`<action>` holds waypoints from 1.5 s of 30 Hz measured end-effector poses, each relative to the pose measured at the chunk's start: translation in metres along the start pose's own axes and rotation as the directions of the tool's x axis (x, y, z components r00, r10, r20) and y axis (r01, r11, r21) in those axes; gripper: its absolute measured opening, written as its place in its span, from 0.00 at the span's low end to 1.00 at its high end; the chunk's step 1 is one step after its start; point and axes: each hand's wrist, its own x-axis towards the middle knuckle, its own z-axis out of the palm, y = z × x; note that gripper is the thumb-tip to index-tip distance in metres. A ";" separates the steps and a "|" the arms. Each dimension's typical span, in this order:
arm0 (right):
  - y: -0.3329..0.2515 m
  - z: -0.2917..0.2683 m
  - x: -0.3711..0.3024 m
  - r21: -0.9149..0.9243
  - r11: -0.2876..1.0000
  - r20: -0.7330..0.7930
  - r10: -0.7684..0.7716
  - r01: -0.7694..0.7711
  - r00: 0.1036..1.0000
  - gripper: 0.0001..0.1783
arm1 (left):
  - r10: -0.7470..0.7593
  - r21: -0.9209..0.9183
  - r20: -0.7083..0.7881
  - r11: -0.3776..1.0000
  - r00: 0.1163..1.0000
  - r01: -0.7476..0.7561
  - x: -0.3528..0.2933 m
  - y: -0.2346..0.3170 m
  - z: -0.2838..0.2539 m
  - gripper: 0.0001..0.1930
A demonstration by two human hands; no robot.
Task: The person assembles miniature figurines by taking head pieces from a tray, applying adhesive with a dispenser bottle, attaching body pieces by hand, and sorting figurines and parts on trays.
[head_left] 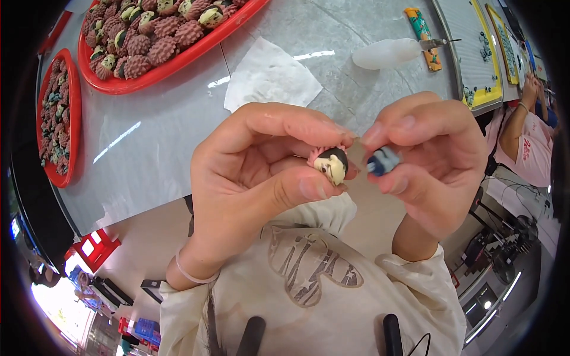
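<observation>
My left hand (237,160) pinches a small toy figure's head (332,165) between thumb and fingers. The head has pink hair at the back, a black part and a cream face with painted features. Between the thumb and fingertips of my right hand (439,148) is a little blue and grey piece (387,160), possibly a figure's body; its exact shape is partly covered. The two pieces are a short gap apart, held over the table's near edge. A white tissue (267,80) lies on the table beyond my left hand.
A large red tray (119,87) of similar pink-haired heads stands at far left, with a smaller red tray (76,127) beside it. Beyond my right hand are a white needle-tipped squeeze bottle (386,53), an orange-green tube (419,26) and a yellow-edged tray (484,96). A co-worker (531,151) sits at right.
</observation>
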 end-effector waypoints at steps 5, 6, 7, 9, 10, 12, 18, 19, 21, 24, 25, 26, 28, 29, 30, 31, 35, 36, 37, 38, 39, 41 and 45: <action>0.007 -0.001 0.001 -0.195 0.957 0.122 -0.194 0.215 0.973 0.16 | 0.033 0.036 0.022 0.999 0.999 -0.033 -0.002 -0.002 -0.006 0.20; 0.007 -0.001 0.001 -0.259 0.932 0.131 -0.226 0.253 0.965 0.16 | 0.086 0.076 0.055 0.993 0.995 -0.090 -0.002 -0.004 -0.008 0.19; 0.008 0.000 0.001 -0.258 0.933 0.132 -0.225 0.252 0.965 0.16 | 0.086 0.075 0.053 0.993 0.995 -0.090 -0.003 -0.006 -0.009 0.19; 0.009 0.006 0.001 -0.352 0.855 0.114 -0.363 0.380 0.925 0.15 | 0.150 0.121 0.036 0.981 0.988 -0.153 -0.004 -0.008 -0.011 0.15; 0.009 0.009 0.001 -0.354 0.856 0.113 -0.362 0.378 0.925 0.15 | 0.148 0.120 0.036 0.981 0.988 -0.152 -0.004 -0.008 -0.012 0.15; 0.008 0.012 0.001 -0.448 0.794 0.103 -0.411 0.411 0.906 0.15 | 0.319 0.358 0.130 0.868 0.939 -0.344 -0.003 -0.007 -0.016 0.13; 0.019 0.015 0.010 -0.493 0.745 0.086 -0.472 0.449 0.877 0.16 | 0.360 0.490 0.231 0.760 0.904 -0.428 0.007 0.000 -0.025 0.12; 0.018 0.018 0.010 -0.468 0.746 0.098 -0.488 0.473 0.867 0.16 | 0.376 0.512 0.223 0.740 0.899 -0.436 0.003 0.004 -0.023 0.12; 0.012 0.024 0.006 -0.505 0.757 0.110 -0.421 0.415 0.900 0.11 | 0.203 0.279 0.021 0.939 0.979 -0.200 -0.004 0.010 -0.012 0.16; 0.018 0.041 0.017 -0.691 0.491 0.216 -0.561 0.531 0.799 0.10 | 0.090 0.038 0.019 0.995 0.996 -0.090 0.001 0.015 -0.015 0.22; 0.014 0.052 0.009 -0.724 0.556 0.109 -0.492 0.408 0.864 0.14 | 0.129 0.041 0.032 0.991 0.991 -0.130 0.001 0.021 -0.024 0.23; 0.012 0.043 0.010 -0.733 0.491 0.155 -0.552 0.470 0.819 0.13 | 0.322 0.214 0.048 0.921 0.945 -0.325 0.005 0.031 -0.038 0.21; 0.013 0.020 0.008 -0.742 0.489 0.115 -0.582 0.459 0.805 0.14 | 0.626 0.597 0.116 0.576 0.771 -0.558 0.014 0.071 -0.076 0.21; 0.014 0.017 0.004 -0.736 0.553 0.037 -0.545 0.392 0.838 0.16 | 0.725 0.813 0.043 0.374 0.688 -0.445 0.010 0.095 -0.090 0.22; 0.015 0.017 0.002 -0.721 0.560 0.040 -0.554 0.408 0.832 0.16 | 0.704 0.940 0.032 0.221 0.709 -0.262 -0.002 0.120 -0.110 0.23; 0.014 0.017 0.001 -0.707 0.610 -0.033 -0.534 0.358 0.845 0.15 | 0.669 0.980 -0.121 0.200 0.734 -0.021 -0.019 0.143 -0.125 0.22; 0.014 0.015 0.001 -0.674 0.678 -0.099 -0.476 0.293 0.874 0.12 | 0.675 0.925 -0.313 0.057 0.668 0.376 -0.051 0.186 -0.173 0.23; 0.015 0.016 0.002 -0.664 0.698 -0.106 -0.444 0.269 0.890 0.11 | 0.677 0.927 -0.308 0.055 0.669 0.371 -0.048 0.189 -0.177 0.23; 0.015 0.016 0.003 -0.664 0.696 -0.104 -0.447 0.272 0.888 0.11 | 0.698 0.921 -0.260 -0.027 0.667 0.388 -0.046 0.191 -0.179 0.24; 0.016 0.017 0.004 -0.659 0.700 -0.094 -0.440 0.276 0.893 0.10 | 0.714 0.908 -0.212 -0.108 0.667 0.404 -0.042 0.191 -0.182 0.24; 0.016 0.018 0.004 -0.654 0.703 -0.082 -0.433 0.279 0.898 0.08 | 0.705 0.935 -0.217 -0.049 0.675 0.352 -0.033 0.189 -0.187 0.24; 0.014 0.021 0.006 -0.639 0.711 -0.059 -0.424 0.293 0.904 0.08 | 0.665 0.963 -0.186 -0.024 0.724 0.270 -0.016 0.188 -0.220 0.25; 0.018 0.018 0.004 -0.627 0.728 -0.064 -0.402 0.277 0.914 0.07 | 0.644 0.860 -0.133 -0.303 0.754 0.411 -0.010 0.176 -0.229 0.27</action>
